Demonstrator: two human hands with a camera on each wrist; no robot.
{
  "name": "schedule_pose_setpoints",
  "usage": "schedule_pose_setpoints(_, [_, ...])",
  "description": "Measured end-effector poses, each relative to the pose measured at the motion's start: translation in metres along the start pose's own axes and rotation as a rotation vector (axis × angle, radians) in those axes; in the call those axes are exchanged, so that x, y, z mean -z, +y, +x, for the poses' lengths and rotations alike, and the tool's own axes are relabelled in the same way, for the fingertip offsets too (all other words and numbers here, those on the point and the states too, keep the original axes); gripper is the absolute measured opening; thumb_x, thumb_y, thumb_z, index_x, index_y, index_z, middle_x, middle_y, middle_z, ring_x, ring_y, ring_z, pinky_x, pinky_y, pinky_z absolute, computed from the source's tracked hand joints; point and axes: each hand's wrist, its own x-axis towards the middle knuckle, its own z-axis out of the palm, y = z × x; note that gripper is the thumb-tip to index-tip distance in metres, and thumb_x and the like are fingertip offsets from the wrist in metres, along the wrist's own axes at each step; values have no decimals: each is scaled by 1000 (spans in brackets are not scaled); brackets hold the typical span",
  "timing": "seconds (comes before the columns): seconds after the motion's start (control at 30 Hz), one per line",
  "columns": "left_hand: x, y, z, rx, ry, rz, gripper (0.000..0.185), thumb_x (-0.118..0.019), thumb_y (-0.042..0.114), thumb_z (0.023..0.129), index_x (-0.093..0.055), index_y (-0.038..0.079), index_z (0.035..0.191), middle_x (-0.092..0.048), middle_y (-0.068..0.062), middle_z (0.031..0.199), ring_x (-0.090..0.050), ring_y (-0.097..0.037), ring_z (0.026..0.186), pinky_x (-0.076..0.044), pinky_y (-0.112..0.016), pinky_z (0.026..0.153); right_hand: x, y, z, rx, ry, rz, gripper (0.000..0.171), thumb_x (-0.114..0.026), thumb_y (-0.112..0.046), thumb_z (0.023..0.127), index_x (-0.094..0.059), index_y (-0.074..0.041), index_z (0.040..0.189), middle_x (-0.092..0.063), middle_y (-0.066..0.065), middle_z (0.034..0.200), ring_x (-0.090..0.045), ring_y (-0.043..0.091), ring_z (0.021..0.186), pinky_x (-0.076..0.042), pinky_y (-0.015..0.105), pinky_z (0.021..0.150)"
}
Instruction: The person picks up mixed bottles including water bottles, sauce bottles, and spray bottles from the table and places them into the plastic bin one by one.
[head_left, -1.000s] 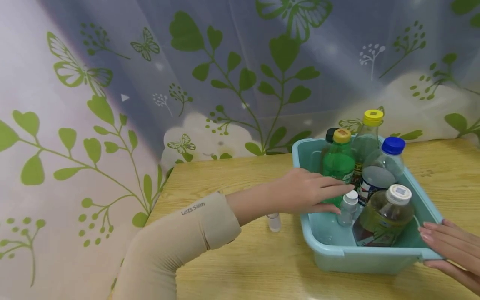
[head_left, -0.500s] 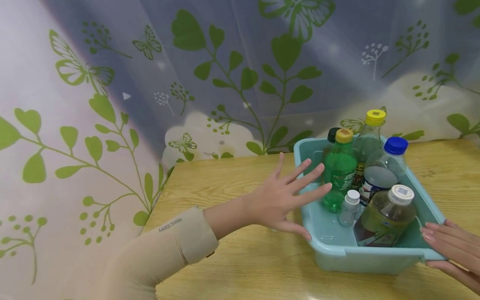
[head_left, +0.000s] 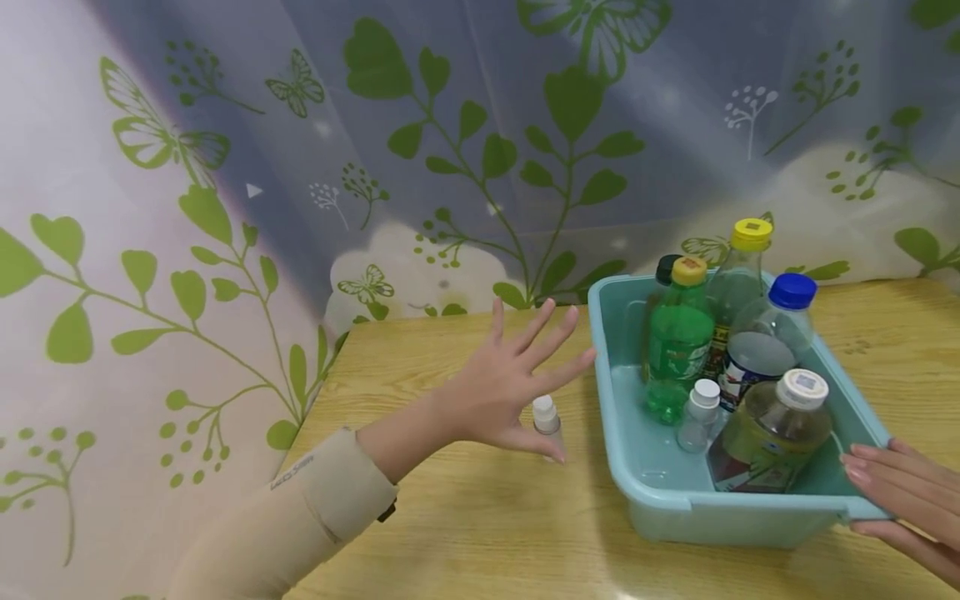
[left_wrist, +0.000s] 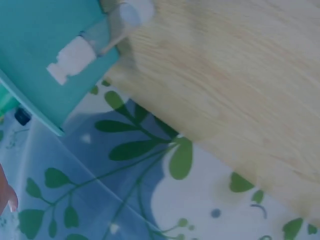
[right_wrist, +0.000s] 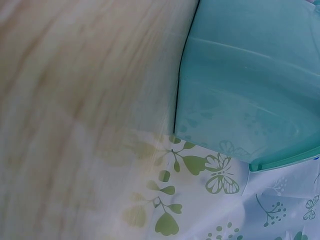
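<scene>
My left hand (head_left: 498,392) hovers over the table with its fingers spread wide, holding nothing. Beside its thumb stands a small clear bottle (head_left: 546,410) with a white cap, partly covered by the hand. The left wrist view shows that bottle's cap (left_wrist: 76,56) with a short nub on top. My right hand (head_left: 903,492) rests with straight fingers on the right front corner of a light blue plastic bin (head_left: 611,417). Inside the bin, a second small clear bottle (head_left: 699,421) stands next to a large tea-coloured bottle (head_left: 772,442) with a white cap.
Also in the bin are a green bottle (head_left: 678,342), a blue-capped clear bottle (head_left: 761,342), a yellow-capped bottle (head_left: 735,283) and a dark-capped one (head_left: 664,270) behind the green. The wooden table (head_left: 450,517) meets a patterned curtain (head_left: 450,167) at the back and left.
My left hand has drawn back leftward out of the bin with its fingers spreading, uncovering the small bottle inside. My right hand has stayed on the bin's corner.
</scene>
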Motion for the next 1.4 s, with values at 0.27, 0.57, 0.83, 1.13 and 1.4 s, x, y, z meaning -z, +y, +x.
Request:
schedule_pose_setpoints(0.27, [-13,0,-24,-13,-83,-13,126,-63,76,67,20,28,148,14,-12,157,-5,-43,143,-12,-78,97,0,0,-1,-4,12,8,47,-53,-40,95,-66,1,115,-52,-8,133,-47,3,127,-30,21,109])
schedule_pose_setpoints(0.57, [-30,1,-42,24,-196,49,101,-55,79,71,-34,19,148,-20,-14,156,-8,-34,145,-23,-68,104,0,0,2,12,23,26,48,-54,-38,94,-67,4,112,-53,-7,131,-48,4,126,-31,21,108])
schedule_pose_setpoints(0.83, [-41,-4,-49,-29,-138,54,86,-60,68,78,-45,14,142,-36,-14,150,-31,-28,140,-33,-53,107,1,-1,1,-6,-3,4,48,-52,-40,95,-66,1,115,-51,-9,133,-46,2,127,-31,20,108])
schedule_pose_setpoints(1.13, [-62,-6,-51,-144,49,-34,60,-74,36,82,-58,3,129,-55,-17,133,-55,-24,121,-49,-26,93,2,-2,-1,-23,-24,-24,47,-50,-42,95,-64,-3,119,-49,-11,134,-44,0,128,-30,20,109])
schedule_pose_setpoints(1.4, [-79,-5,-49,-163,195,-13,43,-71,25,86,-64,1,120,-62,-15,124,-64,-19,108,-50,-22,88,3,-2,-1,-25,-35,-34,47,-49,-42,96,-63,-5,121,-49,-12,135,-44,0,128,-29,20,109])
